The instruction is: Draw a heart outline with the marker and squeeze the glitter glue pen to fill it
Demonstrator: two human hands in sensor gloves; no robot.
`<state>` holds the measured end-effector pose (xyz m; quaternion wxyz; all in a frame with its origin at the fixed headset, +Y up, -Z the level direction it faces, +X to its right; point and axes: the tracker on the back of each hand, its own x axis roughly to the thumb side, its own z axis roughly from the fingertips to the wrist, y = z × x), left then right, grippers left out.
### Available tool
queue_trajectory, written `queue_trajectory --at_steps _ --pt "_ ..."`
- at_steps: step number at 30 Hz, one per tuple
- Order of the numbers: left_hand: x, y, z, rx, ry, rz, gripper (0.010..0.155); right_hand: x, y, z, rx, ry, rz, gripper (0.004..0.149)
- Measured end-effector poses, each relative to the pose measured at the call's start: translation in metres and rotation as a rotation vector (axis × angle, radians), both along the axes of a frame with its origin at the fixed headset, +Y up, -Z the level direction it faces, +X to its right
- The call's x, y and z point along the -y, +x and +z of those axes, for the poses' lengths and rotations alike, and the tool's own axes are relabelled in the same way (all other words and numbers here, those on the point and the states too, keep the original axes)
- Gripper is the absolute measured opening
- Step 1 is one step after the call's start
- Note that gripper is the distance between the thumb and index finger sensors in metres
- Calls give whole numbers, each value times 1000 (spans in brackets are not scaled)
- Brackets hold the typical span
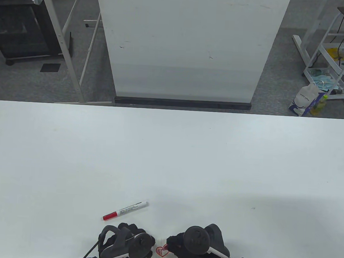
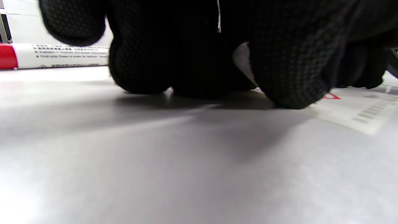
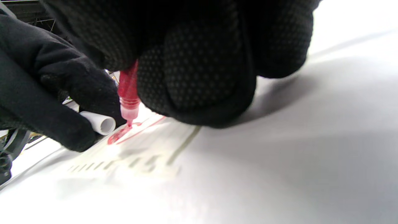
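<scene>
A red heart outline is drawn on a small printed white paper at the table's front edge. My right hand pinches a red glitter glue pen and holds it upright. Its nozzle touches the paper, and a small pool of red glue lies at the tip. My left hand rests on the paper just left of the heart, fingers curled around a small white cap. The red-capped white marker lies loose on the table behind my left hand.
The marker lies close behind my left fingers. The white table stretches far ahead and to both sides. A white board stands upright beyond the table's far edge.
</scene>
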<state>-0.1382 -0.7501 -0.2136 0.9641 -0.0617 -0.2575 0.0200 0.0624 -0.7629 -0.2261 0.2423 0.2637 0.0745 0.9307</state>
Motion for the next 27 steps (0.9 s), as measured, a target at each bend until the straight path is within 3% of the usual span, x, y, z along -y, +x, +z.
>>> queue_trajectory --at_steps 5,11,27 --pt "0 0 0 1 0 0 44 1 -1 0 -71 -19 0 40" --pt "0 0 0 2 1 1 44 -2 -2 1 -8 35 17 40" --pt "0 0 -1 1 0 1 44 -3 0 2 -71 34 17 40"
